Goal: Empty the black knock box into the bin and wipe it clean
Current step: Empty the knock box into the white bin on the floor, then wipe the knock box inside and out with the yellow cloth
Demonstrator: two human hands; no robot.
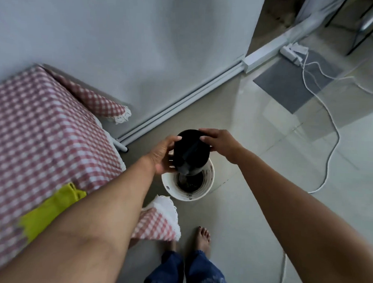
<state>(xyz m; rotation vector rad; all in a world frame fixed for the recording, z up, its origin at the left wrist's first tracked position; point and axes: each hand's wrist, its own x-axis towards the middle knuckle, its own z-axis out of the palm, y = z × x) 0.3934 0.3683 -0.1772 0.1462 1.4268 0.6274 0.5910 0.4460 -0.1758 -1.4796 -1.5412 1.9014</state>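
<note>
Knock box [190, 150] is tipped mouth-down over the bin [168, 187], just above its far rim. Your left hand [161, 155] grips its side and your right hand [222, 143] is curled over the upturned base. Dark grounds already lie in the bin's bottom. Careful now: the box sits toward the far edge, so a hard shake could throw grounds over the rim onto the floor, or knock the light bin over. The yellow cloth [50, 208] waits on the checked table [43, 124], near left. Pale tiles underfoot, a white cable [332, 147] trailing right, and a grey mat [297, 82] far right.
</note>
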